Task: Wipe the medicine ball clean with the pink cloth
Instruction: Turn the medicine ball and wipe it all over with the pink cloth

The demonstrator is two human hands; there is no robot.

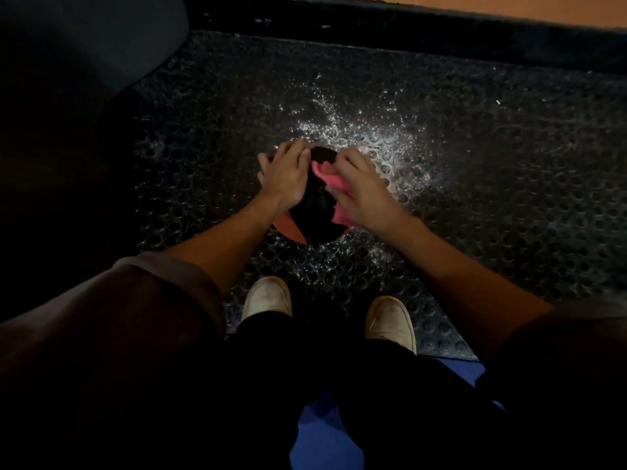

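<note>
Fingers [298, 154] of the left hand [283, 178] are spread and curled over the far left top of the ball [315, 215], pressing down to steady it; no pinch shows. That ball, dark with an orange panel low on its left, sits on the studded mat [509, 198] just ahead of the two shoes [268, 296]. Next over, the cloth [327, 179] lies bunched against the upper right of the ball, one tail hanging toward its near right edge. On it rests the right hand [359, 191], fingers close together and bent, pressing the cloth to the surface; whether the fingertips also nip a fold I cannot tell.

Likely trouble: the ball is round and only one hand holds it, so a hard sideways stroke could roll it out from under the left palm. White speckle is scattered over the mat around and beyond the ball; a dragging cloth tail could pick that up and smear it back on. Dim light may hide missed patches, especially underneath.
</note>
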